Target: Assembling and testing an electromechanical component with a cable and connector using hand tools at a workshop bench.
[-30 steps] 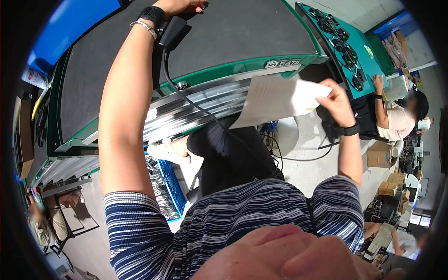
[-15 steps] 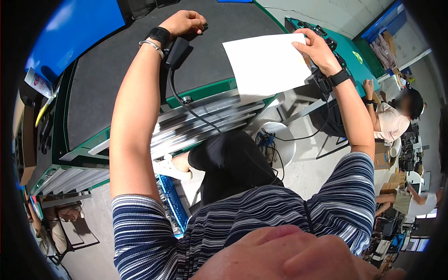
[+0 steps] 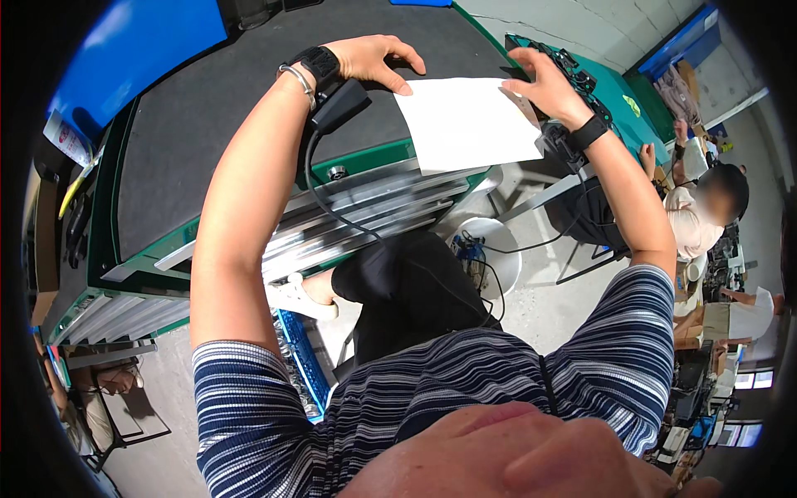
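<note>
A blank white sheet of paper (image 3: 469, 124) lies over the front edge of the dark-topped workbench (image 3: 199, 158), its lower part reaching past the green rim. At the sheet's upper left corner is my left hand (image 3: 374, 62), fingers spread, the thumb tip touching or just beside the corner. My right hand (image 3: 548, 90) is at the upper right corner with its thumb against the paper and its index finger held away from it. Neither hand is closed round the sheet. A black wristband and a silver bracelet circle my left wrist; another black band is on my right.
A black cabled device (image 3: 340, 106) rests by my left wrist. Metal-fronted drawers (image 3: 365, 207) sit under the bench top. A white bucket (image 3: 498, 266) holding cables stands on the floor. To the right, a co-worker (image 3: 693, 212) sits near a green table (image 3: 635, 124).
My left hand has moved right to the paper's corner and its fingers have spread. My right hand's fingers have parted from their hold, and the sheet sits slightly lower and flatter.
</note>
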A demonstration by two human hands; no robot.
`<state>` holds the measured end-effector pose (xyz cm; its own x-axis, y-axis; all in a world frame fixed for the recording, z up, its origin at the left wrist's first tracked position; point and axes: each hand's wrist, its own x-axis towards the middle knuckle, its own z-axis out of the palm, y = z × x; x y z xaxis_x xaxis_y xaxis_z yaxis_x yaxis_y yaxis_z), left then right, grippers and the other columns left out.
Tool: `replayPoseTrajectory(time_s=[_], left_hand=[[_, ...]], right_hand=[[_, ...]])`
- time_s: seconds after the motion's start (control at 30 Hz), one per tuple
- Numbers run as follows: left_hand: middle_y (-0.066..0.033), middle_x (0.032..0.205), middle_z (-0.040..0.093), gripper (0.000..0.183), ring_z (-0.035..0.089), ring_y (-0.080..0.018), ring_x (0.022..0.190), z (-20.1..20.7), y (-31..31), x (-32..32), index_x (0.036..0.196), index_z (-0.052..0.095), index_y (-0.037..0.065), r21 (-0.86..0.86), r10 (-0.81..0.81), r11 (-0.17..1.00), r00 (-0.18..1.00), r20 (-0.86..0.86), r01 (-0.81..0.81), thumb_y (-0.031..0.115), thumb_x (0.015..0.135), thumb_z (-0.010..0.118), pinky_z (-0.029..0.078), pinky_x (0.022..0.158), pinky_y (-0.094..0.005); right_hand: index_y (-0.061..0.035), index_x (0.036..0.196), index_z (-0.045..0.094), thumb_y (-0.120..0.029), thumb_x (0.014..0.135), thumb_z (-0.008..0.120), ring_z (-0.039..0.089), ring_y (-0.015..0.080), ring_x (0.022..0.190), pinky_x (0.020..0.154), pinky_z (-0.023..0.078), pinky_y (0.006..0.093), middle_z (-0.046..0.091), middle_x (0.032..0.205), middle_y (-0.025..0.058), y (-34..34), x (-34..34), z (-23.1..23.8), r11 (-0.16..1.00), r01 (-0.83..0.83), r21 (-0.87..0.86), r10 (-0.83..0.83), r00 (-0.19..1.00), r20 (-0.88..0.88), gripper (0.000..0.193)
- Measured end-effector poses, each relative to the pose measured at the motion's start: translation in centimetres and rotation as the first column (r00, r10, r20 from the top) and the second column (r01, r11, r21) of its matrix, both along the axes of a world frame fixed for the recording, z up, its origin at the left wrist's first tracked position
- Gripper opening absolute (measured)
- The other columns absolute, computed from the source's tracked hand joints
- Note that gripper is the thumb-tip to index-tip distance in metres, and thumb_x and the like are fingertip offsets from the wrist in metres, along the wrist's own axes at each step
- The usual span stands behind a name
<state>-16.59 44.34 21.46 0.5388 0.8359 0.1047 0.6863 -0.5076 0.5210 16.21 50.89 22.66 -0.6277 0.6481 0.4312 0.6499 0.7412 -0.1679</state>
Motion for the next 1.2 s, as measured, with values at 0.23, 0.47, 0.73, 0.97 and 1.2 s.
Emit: replayPoseTrajectory(time_s=[0.23,0.47,0.73,0.97,1.2], left_hand=[[-0.0093,0.124,0.053,0.050,0.045,-0.0284,0.123,-0.3,0.6,-0.2,0.114,0.063,0.015,0.010,-0.010,1.000,1.000,-0.019,0.010,0.039,0.072,0.078,0.034,0.107,-0.0387],[-0.0093,0.125,0.054,0.050,0.045,-0.0274,0.124,0.5,0.0,-0.1,0.113,0.063,0.012,0.001,-0.002,1.000,1.000,-0.005,0.002,0.039,0.073,0.077,0.033,0.107,-0.0376],[-0.0121,0.103,0.068,0.055,0.061,-0.0202,0.097,-0.2,0.5,-0.4,0.111,0.066,0.003,-0.003,-0.009,1.000,0.997,0.082,0.009,0.043,0.074,0.077,0.043,0.092,-0.0283],[-0.0024,0.097,0.067,0.038,0.059,-0.0119,0.091,-0.3,0.9,-2.5,0.112,0.066,0.007,-0.067,0.170,0.984,0.981,0.090,-0.165,0.030,0.083,0.071,0.043,0.087,-0.0254],[-0.0001,0.099,0.067,0.030,0.058,-0.0099,0.094,-0.8,0.6,-4.5,0.109,0.068,0.008,-0.106,0.311,0.949,0.932,0.189,-0.296,0.028,0.086,0.068,0.041,0.093,-0.0241]], right_hand=[[-0.0013,0.114,0.057,-0.029,0.087,0.063,0.059,0.0212,0.098,0.083,0.049,0.0327,0.061,0.109,0.0109,-1.0,-8.5,8.8,0.722,-0.497,-0.482,0.154,0.794,-0.588,0.039],[-0.0033,0.111,0.055,-0.021,0.094,0.056,0.059,0.0223,0.094,0.082,0.051,0.0321,0.061,0.107,0.0116,3.4,-20.4,9.7,-0.093,-0.957,-0.274,-0.220,0.288,-0.932,0.024],[-0.0067,0.083,0.065,-0.027,0.084,0.069,0.061,0.0164,0.066,0.060,0.051,0.0260,0.065,0.073,0.0039,10.5,-23.6,-2.5,0.084,-0.782,-0.618,-0.422,0.534,-0.733,0.021],[-0.0029,0.111,0.064,-0.029,0.089,0.063,0.063,0.0165,0.091,0.080,0.050,0.0259,0.066,0.102,0.0076,9.1,-24.9,-3.7,0.308,-0.689,-0.656,0.126,0.713,-0.690,0.034],[-0.0051,0.107,0.065,-0.028,0.091,0.058,0.063,0.0153,0.084,0.074,0.051,0.0281,0.068,0.095,0.0072,8.0,-25.7,-3.9,0.628,-0.589,-0.509,0.382,0.803,-0.458,0.029]])
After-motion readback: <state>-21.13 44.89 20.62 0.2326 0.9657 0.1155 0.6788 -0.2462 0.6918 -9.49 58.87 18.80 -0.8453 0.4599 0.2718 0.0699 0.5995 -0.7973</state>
